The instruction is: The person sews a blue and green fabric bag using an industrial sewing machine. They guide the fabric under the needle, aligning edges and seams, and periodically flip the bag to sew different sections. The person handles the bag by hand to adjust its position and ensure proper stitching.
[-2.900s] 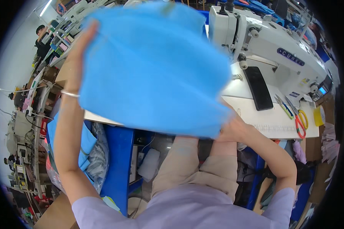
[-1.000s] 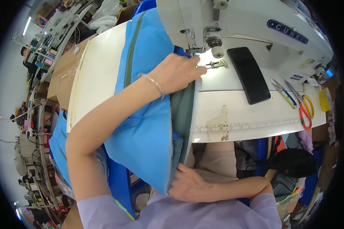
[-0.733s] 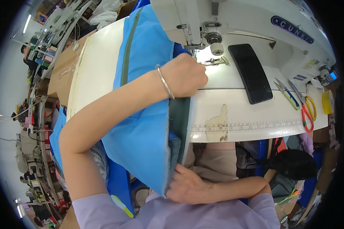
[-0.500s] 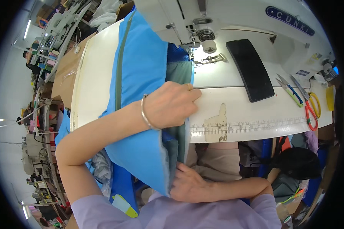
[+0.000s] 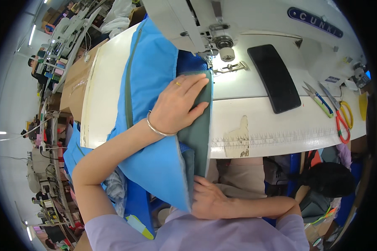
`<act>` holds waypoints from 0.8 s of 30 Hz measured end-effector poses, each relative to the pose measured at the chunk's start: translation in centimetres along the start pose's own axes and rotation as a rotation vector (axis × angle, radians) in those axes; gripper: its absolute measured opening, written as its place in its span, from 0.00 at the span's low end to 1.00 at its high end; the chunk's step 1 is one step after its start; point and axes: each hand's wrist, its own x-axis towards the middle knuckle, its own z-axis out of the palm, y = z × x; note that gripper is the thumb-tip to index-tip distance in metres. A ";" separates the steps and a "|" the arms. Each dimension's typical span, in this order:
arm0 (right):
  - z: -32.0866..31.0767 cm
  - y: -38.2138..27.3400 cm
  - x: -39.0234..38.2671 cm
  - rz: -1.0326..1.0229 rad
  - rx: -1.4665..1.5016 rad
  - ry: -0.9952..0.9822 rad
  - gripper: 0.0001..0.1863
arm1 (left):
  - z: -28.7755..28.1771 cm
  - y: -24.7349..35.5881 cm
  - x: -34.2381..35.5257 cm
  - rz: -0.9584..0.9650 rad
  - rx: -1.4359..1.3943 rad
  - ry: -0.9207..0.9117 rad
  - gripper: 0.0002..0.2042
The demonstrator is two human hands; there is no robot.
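Observation:
A large blue fabric piece (image 5: 153,56) drapes over the sewing table and down toward my lap. Along its right side runs a dark green-grey fabric layer (image 5: 199,129), its far end near the needle area (image 5: 210,62) of the sewing machine (image 5: 176,23). My left hand (image 5: 176,104), with a ring and a bangle, lies on the fabric with fingers stretched toward the machine; it presses on the green-grey layer. Below the table edge, my right hand (image 5: 209,198) is closed on the fabric's near edge; its fingertips are partly hidden behind the cloth.
On the white table (image 5: 255,121), a black phone (image 5: 274,77) lies right of the needle. Farther right are thread snips (image 5: 319,99) and red-and-yellow-handled scissors (image 5: 339,113). A printed ruler (image 5: 276,137) runs along the front edge. A cardboard piece (image 5: 76,85) stands at the left.
My left hand has shifted slightly left and its bent fingers have stretched out flat, uncovering more of the green-grey layer. My right hand stays at the near edge.

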 end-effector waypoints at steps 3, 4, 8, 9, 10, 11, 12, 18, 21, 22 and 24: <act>0.4 0.0 0.1 0.019 0.047 0.034 0.11 | 0.5 -0.3 0.2 -0.007 -0.031 0.021 0.24; 0.4 0.0 0.2 0.027 0.057 0.047 0.11 | 0.5 -0.4 0.4 -0.009 -0.047 0.019 0.23; -0.5 0.0 0.3 0.032 0.043 -0.014 0.13 | 0.9 -1.1 0.9 -0.049 -0.002 0.033 0.22; -0.7 -0.1 0.4 0.024 0.037 -0.012 0.13 | 1.2 -1.2 1.2 -0.024 0.010 0.047 0.22; -0.9 0.0 0.6 0.016 0.031 -0.009 0.12 | 1.3 -1.4 1.3 0.001 0.023 0.061 0.21; -1.0 0.0 0.5 0.025 0.037 -0.015 0.12 | 1.5 -1.4 1.4 0.004 0.031 0.062 0.21; -1.0 -0.1 0.5 0.034 0.043 -0.021 0.12 | 1.6 -1.3 1.6 0.008 0.040 0.062 0.21; -1.6 0.1 1.1 0.041 0.073 0.001 0.11 | 1.7 -1.5 1.7 -0.013 0.052 0.054 0.19; -1.6 0.6 1.0 0.037 0.105 0.000 0.11 | 1.6 -1.8 1.7 -0.007 0.046 0.038 0.20; -1.6 0.7 0.9 0.033 0.123 0.005 0.12 | 1.6 -1.9 1.7 -0.005 0.042 0.029 0.20; -1.7 0.5 0.5 0.109 0.129 -0.054 0.12 | 1.6 -2.3 1.6 0.006 0.046 0.021 0.21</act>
